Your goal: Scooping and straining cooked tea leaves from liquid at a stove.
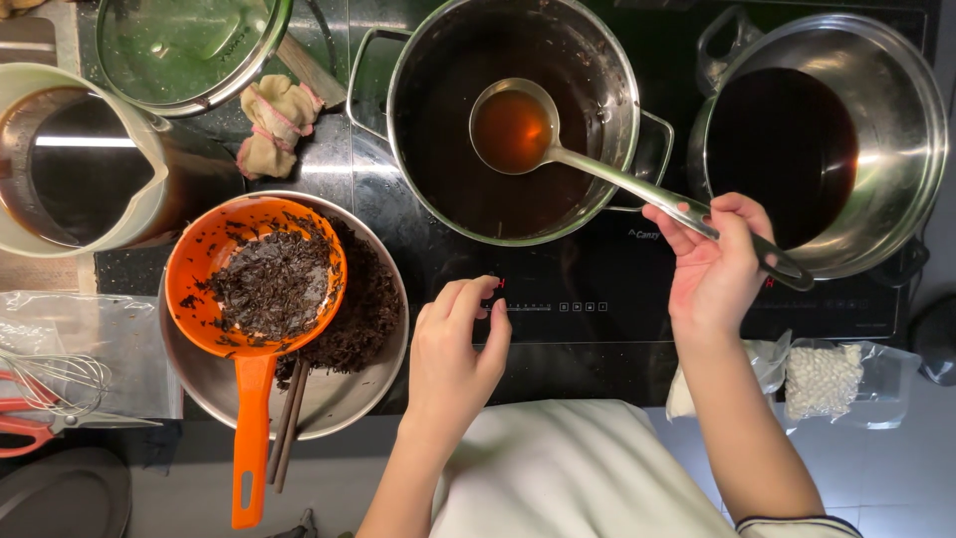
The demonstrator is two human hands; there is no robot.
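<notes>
My right hand grips the handle of a steel ladle whose bowl, full of amber liquid, hangs over the middle steel pot of dark liquid. My left hand holds nothing, fingers curled, its fingertips on the touch controls at the front of the black induction cooktop. A second steel pot with dark liquid stands at the right, just behind my right hand.
An orange strainer of wet dark tea leaves rests in a steel bowl with chopsticks at the left. Behind it are a glass lid, a knotted cloth bag and a white pitcher. A whisk, scissors and plastic bags lie along the counter.
</notes>
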